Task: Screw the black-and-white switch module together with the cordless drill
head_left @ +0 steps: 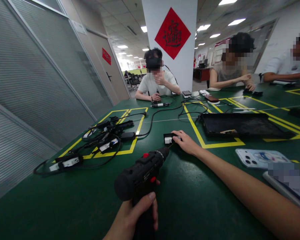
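Observation:
A black cordless drill [140, 175] with red buttons is gripped in my left hand [132, 216], the fingers wrapped round its handle. The drill points away from me, and its thin bit [170, 146] ends close to a small black box [165, 136]. Inside that box sits something white [168, 140] that I cannot make out. Farther forward, my right hand [186, 142] closes over the box's right end with thumb and fingers, keeping it on the green table [190, 186]. Whether the bit touches the box or its contents I cannot tell.
Tangled black cables and devices [107, 135] lie left within yellow tape. A black tray [242, 126] stands to the right, with a phone [261, 158] and a silver-edged device [285, 190] nearer me. Several people sit around the table; one wearing a headset [153, 63] faces me.

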Available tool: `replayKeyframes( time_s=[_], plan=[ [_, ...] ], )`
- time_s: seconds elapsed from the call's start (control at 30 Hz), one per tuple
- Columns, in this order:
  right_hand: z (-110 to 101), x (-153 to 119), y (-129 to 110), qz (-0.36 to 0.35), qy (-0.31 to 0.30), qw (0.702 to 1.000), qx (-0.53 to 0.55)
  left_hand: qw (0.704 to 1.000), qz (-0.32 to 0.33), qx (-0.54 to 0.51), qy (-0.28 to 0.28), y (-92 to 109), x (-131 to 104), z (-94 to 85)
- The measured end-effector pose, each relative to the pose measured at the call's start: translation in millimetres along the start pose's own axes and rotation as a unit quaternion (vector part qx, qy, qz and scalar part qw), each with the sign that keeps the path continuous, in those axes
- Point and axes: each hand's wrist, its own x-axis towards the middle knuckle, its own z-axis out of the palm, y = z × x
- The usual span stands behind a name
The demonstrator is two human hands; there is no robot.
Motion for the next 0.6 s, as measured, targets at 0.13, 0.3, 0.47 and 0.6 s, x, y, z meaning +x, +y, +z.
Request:
replayKeyframes(
  time_s=[0.13,0.3,0.47,0.6],
  plan=[
    [0.4,1.0,1.2,0.004,-0.001,1.0,-0.003,1.0,0.003,0.0,-0.004,0.0,0.2,0.3],
    [-0.1,0.5,0.5,0.002,-0.001,1.0,-0.01,1.0,-0.001,-0.001,-0.004,1.3,-0.3,0.6],
    [-3.0,1.2,-2.2,-0.001,0.0,1.0,-0.018,1.0,0.0,0.007,-0.01,-0.4,0.6,-1.8],
    [-5.4,3.1,-2.2,0.0,-0.008,1.0,-0.016,1.0,0.002,0.011,-0.005,1.0,-0.1,0.2]
  ],
)
